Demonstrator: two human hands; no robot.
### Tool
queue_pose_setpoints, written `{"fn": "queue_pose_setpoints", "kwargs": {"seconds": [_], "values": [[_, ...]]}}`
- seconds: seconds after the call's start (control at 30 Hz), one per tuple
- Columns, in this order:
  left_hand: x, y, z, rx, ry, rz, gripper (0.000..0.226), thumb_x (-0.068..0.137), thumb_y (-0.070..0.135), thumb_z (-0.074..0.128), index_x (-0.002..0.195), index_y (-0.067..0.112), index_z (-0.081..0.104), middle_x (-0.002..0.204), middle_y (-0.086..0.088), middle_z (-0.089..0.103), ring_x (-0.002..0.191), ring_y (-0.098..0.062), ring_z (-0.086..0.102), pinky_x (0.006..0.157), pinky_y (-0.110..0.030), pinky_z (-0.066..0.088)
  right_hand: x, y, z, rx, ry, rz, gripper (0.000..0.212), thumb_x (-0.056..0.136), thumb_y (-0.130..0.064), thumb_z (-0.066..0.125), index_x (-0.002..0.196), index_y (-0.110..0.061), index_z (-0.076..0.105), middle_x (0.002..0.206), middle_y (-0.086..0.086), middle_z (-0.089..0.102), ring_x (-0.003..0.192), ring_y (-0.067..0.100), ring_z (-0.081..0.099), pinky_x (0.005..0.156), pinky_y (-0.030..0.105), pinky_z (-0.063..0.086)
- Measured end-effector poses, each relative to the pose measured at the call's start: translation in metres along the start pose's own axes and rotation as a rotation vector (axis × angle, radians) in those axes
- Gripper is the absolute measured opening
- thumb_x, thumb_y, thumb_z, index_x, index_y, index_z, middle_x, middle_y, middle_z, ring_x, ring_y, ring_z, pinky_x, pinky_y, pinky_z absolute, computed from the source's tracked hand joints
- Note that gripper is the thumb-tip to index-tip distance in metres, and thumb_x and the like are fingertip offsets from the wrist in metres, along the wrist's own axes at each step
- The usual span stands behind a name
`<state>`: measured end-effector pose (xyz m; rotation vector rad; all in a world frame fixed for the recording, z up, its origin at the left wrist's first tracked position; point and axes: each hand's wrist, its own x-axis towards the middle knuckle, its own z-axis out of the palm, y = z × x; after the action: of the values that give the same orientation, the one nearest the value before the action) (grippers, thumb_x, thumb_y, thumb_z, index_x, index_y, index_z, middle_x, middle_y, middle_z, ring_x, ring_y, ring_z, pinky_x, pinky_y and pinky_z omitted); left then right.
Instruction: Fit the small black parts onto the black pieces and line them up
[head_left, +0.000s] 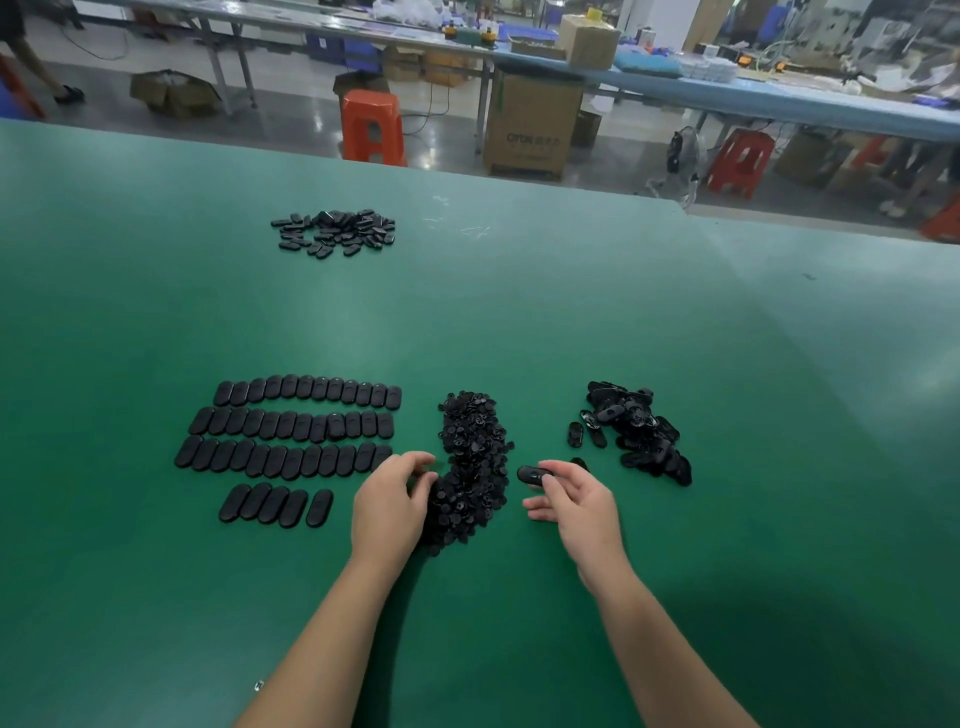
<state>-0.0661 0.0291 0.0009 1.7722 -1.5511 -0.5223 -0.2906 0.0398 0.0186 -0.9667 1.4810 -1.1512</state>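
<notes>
Reaching into the heap of small black plastic parts (474, 462) on the green bench (519, 312), the left hand (387, 506) curled over them, nothing visibly pinched; the right hand (574, 501) pinched one black oval plastic piece (531, 474) beside it. Next, probably, picking one part and pressing it on.

Bright overhead light, soft shadows, blurry bg (edges warped)
</notes>
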Motion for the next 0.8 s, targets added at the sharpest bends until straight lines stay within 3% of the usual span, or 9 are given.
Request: {"fn": "queue_pose_setpoints", "kwargs": {"seconds": [0.23,0.3,0.4,0.57,0.7,0.8], "values": [[0.0,0.0,-0.003,-0.056,0.015,0.021,0.013,0.093,0.015,0.069,0.102,0.02,0.077,0.094,0.016,0.067,0.087,0.0,0.06,0.077,-0.007,0.04,-0.005,0.009,0.001,-0.107,0.016,-0.064,0.01,0.105,-0.014,0.052,0.107,-0.017,0.061,0.095,-0.002,0.078,0.074,0.025,0.075,0.073,0.037,0.062],[-0.001,0.002,-0.004,-0.084,0.027,0.003,0.012,0.094,0.014,0.068,0.1,0.021,0.077,0.094,0.015,0.069,0.085,0.001,0.06,0.074,-0.003,0.037,-0.007,0.011,0.003,-0.121,0.026,-0.082,0.01,0.105,-0.014,0.052,0.105,-0.018,0.061,0.093,-0.003,0.078,0.073,0.023,0.074,0.071,0.034,0.061],[-0.002,0.004,-0.005,-0.122,0.04,-0.043,0.012,0.095,0.016,0.067,0.099,0.024,0.075,0.089,0.017,0.068,0.079,0.005,0.059,0.063,-0.004,0.039,-0.01,0.012,0.003,-0.135,0.036,-0.101,0.01,0.104,-0.013,0.054,0.104,-0.02,0.062,0.092,-0.005,0.077,0.071,0.019,0.073,0.066,0.026,0.058],[-0.002,0.004,-0.008,-0.238,0.024,-0.111,0.018,0.095,0.014,0.066,0.103,0.028,0.074,0.088,0.017,0.069,0.068,0.003,0.06,0.056,-0.008,0.043,-0.012,0.009,0.004,-0.129,0.048,-0.106,0.018,0.101,-0.008,0.057,0.112,-0.022,0.062,0.094,-0.01,0.077,0.068,0.015,0.071,0.065,0.025,0.059],[0.011,0.009,-0.019,-0.507,0.011,-0.288,0.021,0.093,0.012,0.069,0.104,0.029,0.074,0.09,0.012,0.074,0.083,-0.001,0.068,0.076,-0.016,0.051,-0.013,0.008,0.005,-0.136,0.064,-0.118,0.02,0.101,-0.007,0.057,0.114,-0.021,0.063,0.094,-0.005,0.077,0.065,0.013,0.07,0.063,0.024,0.058],[0.018,0.013,-0.026,-0.696,0.002,-0.408,0.017,0.089,0.009,0.073,0.095,0.025,0.076,0.085,0.011,0.077,0.081,0.004,0.07,0.076,-0.016,0.048,-0.014,0.008,0.004,-0.146,0.066,-0.119,0.019,0.101,-0.008,0.057,0.115,-0.019,0.063,0.095,-0.005,0.076,0.065,0.012,0.07,0.062,0.023,0.058]]}}
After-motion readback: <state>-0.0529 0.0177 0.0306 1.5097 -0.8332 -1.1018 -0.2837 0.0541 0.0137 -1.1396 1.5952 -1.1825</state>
